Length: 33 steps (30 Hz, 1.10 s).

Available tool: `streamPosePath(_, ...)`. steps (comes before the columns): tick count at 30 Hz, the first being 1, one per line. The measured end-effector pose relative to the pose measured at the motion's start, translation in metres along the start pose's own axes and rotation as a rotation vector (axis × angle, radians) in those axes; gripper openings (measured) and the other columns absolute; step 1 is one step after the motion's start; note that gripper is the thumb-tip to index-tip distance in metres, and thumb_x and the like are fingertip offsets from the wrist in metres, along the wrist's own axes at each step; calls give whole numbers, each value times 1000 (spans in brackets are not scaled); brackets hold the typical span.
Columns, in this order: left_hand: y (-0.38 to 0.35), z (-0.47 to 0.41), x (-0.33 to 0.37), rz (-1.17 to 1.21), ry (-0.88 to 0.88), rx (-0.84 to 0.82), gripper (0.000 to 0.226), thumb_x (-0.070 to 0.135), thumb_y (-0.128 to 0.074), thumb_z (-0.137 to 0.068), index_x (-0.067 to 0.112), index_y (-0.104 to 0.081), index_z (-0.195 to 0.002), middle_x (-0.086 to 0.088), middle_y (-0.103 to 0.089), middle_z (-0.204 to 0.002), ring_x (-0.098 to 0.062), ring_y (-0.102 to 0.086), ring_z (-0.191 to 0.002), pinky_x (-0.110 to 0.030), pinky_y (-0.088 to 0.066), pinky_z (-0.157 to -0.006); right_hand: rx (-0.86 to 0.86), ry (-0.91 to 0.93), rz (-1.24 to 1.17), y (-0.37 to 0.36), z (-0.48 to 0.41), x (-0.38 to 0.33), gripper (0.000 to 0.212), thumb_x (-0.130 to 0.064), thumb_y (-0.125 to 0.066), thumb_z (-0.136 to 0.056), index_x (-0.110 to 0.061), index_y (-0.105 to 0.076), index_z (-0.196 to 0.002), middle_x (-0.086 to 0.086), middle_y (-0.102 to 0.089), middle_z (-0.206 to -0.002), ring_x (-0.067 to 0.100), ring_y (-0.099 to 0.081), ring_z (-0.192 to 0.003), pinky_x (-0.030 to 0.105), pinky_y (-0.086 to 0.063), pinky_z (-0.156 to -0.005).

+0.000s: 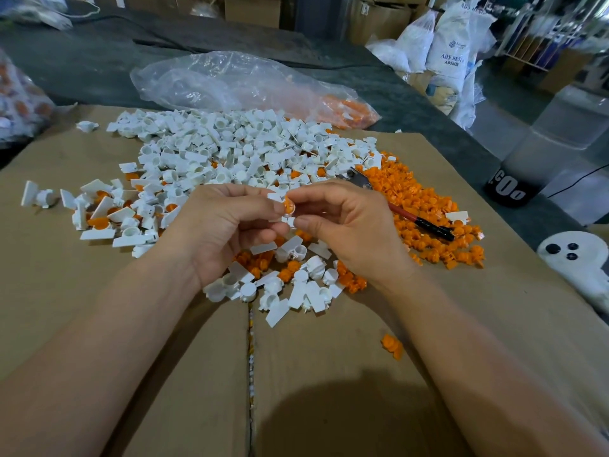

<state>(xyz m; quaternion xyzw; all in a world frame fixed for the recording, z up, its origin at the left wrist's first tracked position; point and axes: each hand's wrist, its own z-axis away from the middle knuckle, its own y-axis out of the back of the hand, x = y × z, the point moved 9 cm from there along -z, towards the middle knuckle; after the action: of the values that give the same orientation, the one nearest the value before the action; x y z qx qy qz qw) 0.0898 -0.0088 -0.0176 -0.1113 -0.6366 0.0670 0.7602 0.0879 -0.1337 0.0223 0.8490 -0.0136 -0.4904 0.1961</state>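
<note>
Two hands meet above cardboard (131,291): left hand (227,225) grips a white plastic housing (275,196), right hand (349,225) pinches a round orange insert (289,206), apparently seated inside.

A dark grey work surface (99,61) carries a flat cardboard sheet (99,308). Cardboard boxes (252,9) line the far edge. White sacks (451,51) printed "ABS RESIN" stand at the far right, near a metal rack (537,44). The floor (507,110) is grey. Lighting is even and diffuse.
</note>
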Motion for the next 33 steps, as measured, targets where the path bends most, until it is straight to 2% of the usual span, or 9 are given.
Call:
streamPosePath(3,-2,0,-1,1,20,-15,4,6,-68,-49,7,-69,-53,-8,-64,-53,-12,-62,-44,-13,-45,-38,3,-30,-46,-1,1,4,39,8,-64,-78,-23,-61,-101,-9,-65,-88,4,-65,-86,21,-52,-82)
streamPosePath(6,-3,0,-2,-14,26,-24,3,7,-69,-46,9,-69,-48,-8,-65,-53,-12,-63,-44,-13,-45,-37,-5,-22,-37,-1,1,4,38,7,-65,-78,-28,-62,-93,-13,-65,-86,2,-66,-85,18,-52,-80)
streamPosePath(9,-3,-1,-2,-14,27,-23,4,4,-69,-47,8,-68,-49,-10,-65,-53,-13,-63,-43,-13,-45,-37,-18,-6,-38,-1,1,3,37,5,-66,-77,-27,-62,-94,-13,-66,-86,2,-66,-83,18,-52,-78)
streamPosePath(12,-3,-1,-2,-17,21,-27,10,3,-69,-49,3,-67,-59,-12,-65,-55,-14,-64,-44,-14,-46,-37,-19,9,-59,-1,1,1,38,3,-67,-76,-17,-62,-108,-2,-68,-90,10,-67,-86,26,-54,-81)
streamPosePath(14,-3,-1,-2,-30,16,-24,17,3,-68,-49,0,-64,-65,-12,-65,-54,-14,-64,-44,-14,-46,-37,-4,44,-62,0,1,-1,39,1,-67,-75,-12,-60,-110,-2,-68,-90,12,-67,-85,29,-55,-80)
streamPosePath(19,-5,0,-1,-54,-1,-28,19,3,-68,-48,-1,-63,-66,-12,-65,-55,-14,-64,-45,-14,-47,-38,18,84,12,2,1,-4,36,-2,-68,-74,-12,-61,-108,1,-68,-86,15,-68,-81,33,-56,-77)
streamPosePath(22,-5,0,3,-67,-48,-29,16,5,-69,-49,1,-65,-64,-12,-66,-55,-15,-65,-47,-15,-48,-41,22,100,20,3,1,-6,35,-1,-67,-75,-13,-62,-106,0,-69,-84,10,-68,-80,26,-56,-75)
streamPosePath(24,-6,1,6,-73,-87,-32,13,6,-70,-50,3,-66,-62,-12,-66,-56,-16,-65,-48,-15,-49,-43,30,75,-24,5,2,-5,35,2,-67,-74,-17,-63,-104,-5,-69,-83,5,-68,-80,21,-54,-75)
streamPosePath(33,-7,3,10,-93,-130,-35,14,7,-69,-51,3,-66,-64,-12,-66,-58,-16,-65,-49,-16,-49,-44,7,-12,-73,2,2,-1,33,5,-68,-74,-25,-64,-87,-8,-67,-82,8,-68,-79,22,-55,-76)
